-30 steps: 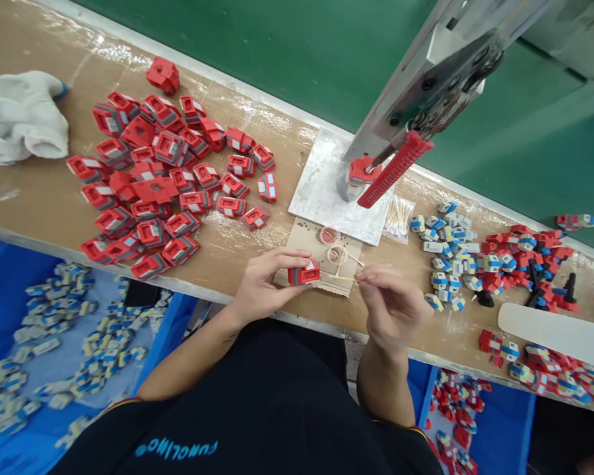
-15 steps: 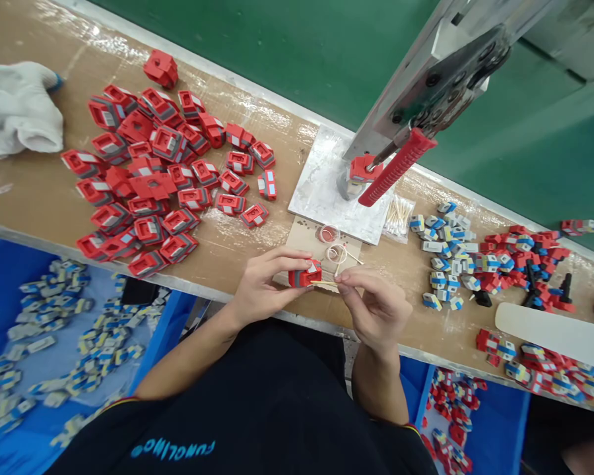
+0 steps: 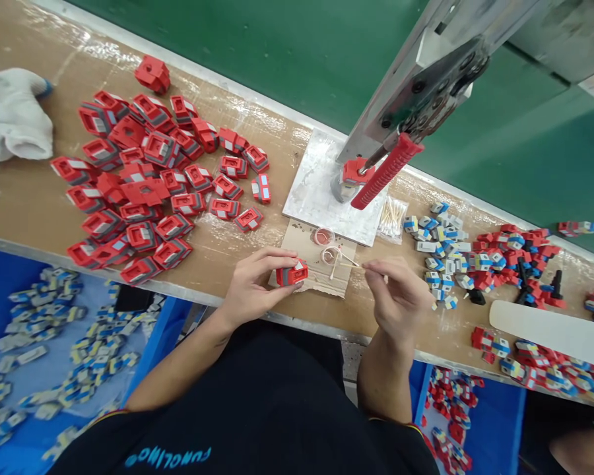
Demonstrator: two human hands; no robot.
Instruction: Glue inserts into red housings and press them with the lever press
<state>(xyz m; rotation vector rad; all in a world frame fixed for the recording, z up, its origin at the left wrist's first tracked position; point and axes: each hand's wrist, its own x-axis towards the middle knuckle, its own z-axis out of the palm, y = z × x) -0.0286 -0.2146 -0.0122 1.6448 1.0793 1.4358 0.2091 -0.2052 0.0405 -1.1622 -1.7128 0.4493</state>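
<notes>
Half a second ago the right hand point(image 3: 396, 295) had its cotton swab point(image 3: 351, 265) at the red piece point(image 3: 289, 273); now it has drawn off rightward, fingertips pinched on the swab near a small cup point(image 3: 323, 256), while the left hand point(image 3: 253, 285) clamps the piece between thumb below and fingers above

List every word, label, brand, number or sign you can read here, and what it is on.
"FUNOLINO", apparently, with a small ring-like mark after it: on the shirt, upside down in view; some letters uncertain.
Cardboard: dark marks, too small to tell if they are print.
No other readable text.
</notes>
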